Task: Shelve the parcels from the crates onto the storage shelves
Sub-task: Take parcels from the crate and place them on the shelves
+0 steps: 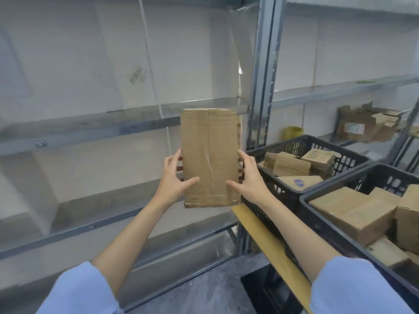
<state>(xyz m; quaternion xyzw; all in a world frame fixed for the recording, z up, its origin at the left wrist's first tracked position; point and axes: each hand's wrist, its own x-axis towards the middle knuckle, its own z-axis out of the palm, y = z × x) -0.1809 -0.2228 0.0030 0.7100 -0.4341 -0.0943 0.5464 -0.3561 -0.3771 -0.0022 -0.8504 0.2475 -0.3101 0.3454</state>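
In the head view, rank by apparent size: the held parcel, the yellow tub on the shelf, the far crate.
1. far crate
2. held parcel, though nearness to the camera inflates it
3. yellow tub

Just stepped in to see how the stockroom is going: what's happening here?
A person is holding a taped cardboard parcel between the left hand and the right hand, raised in front of the bare metal shelves. It has not been set down yet. To the right, two dark plastic crates, a farther one and a nearer one, still hold several cardboard boxes. A few opened cartons lie on a shelf behind them.
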